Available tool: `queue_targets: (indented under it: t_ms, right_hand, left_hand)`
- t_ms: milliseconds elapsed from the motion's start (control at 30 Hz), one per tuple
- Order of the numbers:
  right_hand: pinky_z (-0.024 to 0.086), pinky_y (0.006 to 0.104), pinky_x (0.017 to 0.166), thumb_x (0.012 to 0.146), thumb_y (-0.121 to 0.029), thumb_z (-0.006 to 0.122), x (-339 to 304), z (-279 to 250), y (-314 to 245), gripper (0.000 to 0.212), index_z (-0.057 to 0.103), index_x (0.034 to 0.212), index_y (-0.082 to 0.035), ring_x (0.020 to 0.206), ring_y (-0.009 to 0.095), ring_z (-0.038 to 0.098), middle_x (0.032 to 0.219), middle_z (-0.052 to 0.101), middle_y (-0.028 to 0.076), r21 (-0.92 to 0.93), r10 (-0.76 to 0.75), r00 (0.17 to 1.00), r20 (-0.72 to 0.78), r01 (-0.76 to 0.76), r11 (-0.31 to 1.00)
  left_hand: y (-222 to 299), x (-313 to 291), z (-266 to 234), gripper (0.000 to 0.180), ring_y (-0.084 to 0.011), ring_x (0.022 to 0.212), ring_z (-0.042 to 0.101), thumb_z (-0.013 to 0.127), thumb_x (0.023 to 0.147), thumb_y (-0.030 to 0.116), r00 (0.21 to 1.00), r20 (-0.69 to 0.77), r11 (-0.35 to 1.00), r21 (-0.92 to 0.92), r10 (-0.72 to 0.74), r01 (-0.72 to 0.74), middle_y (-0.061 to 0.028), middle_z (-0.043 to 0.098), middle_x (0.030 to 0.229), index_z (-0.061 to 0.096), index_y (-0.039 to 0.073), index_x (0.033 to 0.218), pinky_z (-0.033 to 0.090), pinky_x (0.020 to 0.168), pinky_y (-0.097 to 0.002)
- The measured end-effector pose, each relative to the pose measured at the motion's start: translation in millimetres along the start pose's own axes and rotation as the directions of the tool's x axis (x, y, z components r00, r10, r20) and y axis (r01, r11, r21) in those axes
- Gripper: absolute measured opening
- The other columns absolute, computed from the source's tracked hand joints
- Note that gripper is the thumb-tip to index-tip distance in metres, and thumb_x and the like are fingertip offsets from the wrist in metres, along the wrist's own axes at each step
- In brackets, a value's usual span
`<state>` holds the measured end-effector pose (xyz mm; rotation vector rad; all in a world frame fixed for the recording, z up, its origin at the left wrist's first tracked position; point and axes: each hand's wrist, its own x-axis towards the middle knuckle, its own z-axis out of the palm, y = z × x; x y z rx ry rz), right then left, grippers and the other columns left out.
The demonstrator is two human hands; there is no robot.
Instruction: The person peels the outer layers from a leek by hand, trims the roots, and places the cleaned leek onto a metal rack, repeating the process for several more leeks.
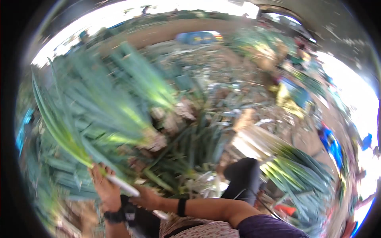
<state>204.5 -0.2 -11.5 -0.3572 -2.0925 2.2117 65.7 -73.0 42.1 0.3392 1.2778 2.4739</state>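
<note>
A single leek (pixel 65 133) slants across the lower left, its long green leaves rising up and away and its white stem pointing toward me. My left hand (pixel 105 184) is closed around the stem where green turns to white. Close by the white end is my right hand (pixel 147 197); its fingers are blurred and partly hidden, so its grip is unclear. Just beyond, large bundles of leeks (pixel 119 115) lie with their pale root ends toward the middle. Another bunch of leeks (pixel 293 162) rests on my right, green ends pointing outward.
My bent knee (pixel 244 176) in dark cloth stands between the hands and the right-hand bunch. Loose leaves and scraps (pixel 234 83) litter the ground ahead. Farther off are a blue bundle (pixel 196 37), a yellow cloth or bag (pixel 287 101) and more leeks (pixel 258 43).
</note>
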Motion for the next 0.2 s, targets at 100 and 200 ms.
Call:
queue_targets:
  t_ms: [100,200]
  right_hand:
    - [0.046,0.0259,0.058,0.083,-0.017,0.060,-31.6,-39.6,-11.0,0.048,0.042,0.124,0.000,0.066,0.010,0.055,0.076,0.058,0.004,0.268,-0.051,0.989,-0.139,0.087,0.960]
    - [0.045,0.0189,0.063,0.086,-0.015,0.057,-82.3,-81.4,-13.9,0.040,0.045,0.123,-0.005,0.073,0.005,0.054,0.086,0.059,0.003,0.280,-0.259,0.840,-0.478,0.425,0.861]
  left_hand:
    - [-17.2,-31.4,62.5,0.046,-0.0143,0.082,0.050,0.043,0.094,0.025,0.839,0.541,0.834,0.491,-0.064,-0.253,-0.0043,0.049,0.095,0.030,0.006,0.133,0.044,0.077,-0.0266]
    - [-48.9,-39.4,86.2,0.061,-0.0198,0.114,0.046,0.055,0.087,0.029,0.510,0.756,0.842,0.529,-0.410,-0.107,-0.0088,0.038,0.133,0.028,0.007,0.136,0.035,0.095,-0.0331]
